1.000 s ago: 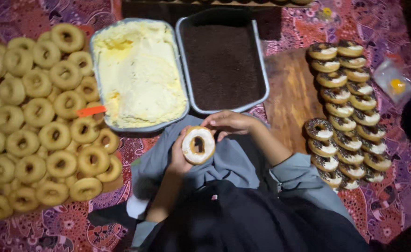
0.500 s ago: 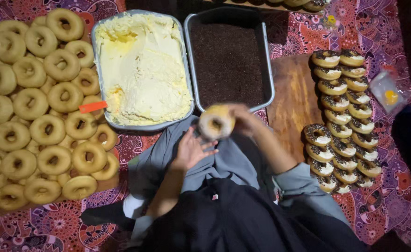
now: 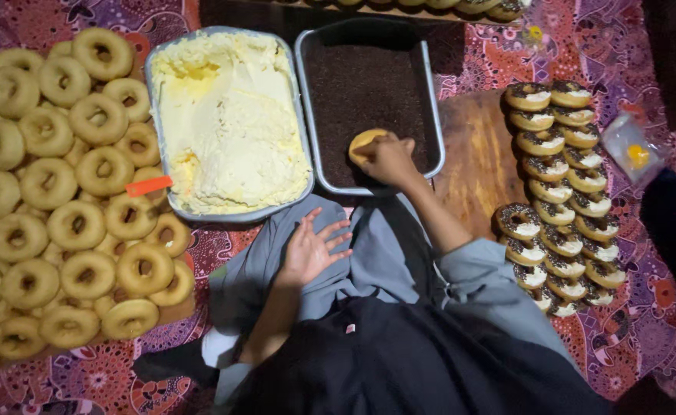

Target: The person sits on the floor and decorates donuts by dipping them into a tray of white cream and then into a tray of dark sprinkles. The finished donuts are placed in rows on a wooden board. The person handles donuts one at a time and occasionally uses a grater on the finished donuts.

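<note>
My right hand (image 3: 390,159) presses a doughnut (image 3: 365,144) face down into the dark chocolate sprinkles of a grey metal tray (image 3: 435,123). My left hand (image 3: 315,247) is open, palm up, over my grey-clad lap and holds nothing. Left of the sprinkle tray stands a second metal tray of pale yellow cream (image 3: 226,123), with an orange spatula handle (image 3: 147,185) sticking out at its left edge.
Many plain doughnuts (image 3: 54,200) are piled on the left. Several finished doughnuts with cream and sprinkles (image 3: 561,184) lie in rows on a wooden board (image 3: 472,165) at the right. A small plastic bag (image 3: 631,150) lies far right on the patterned cloth.
My right hand carried the cream-covered doughnut from over my lap forward into the sprinkle tray and turned it face down. My left hand let go and dropped open over my lap.
</note>
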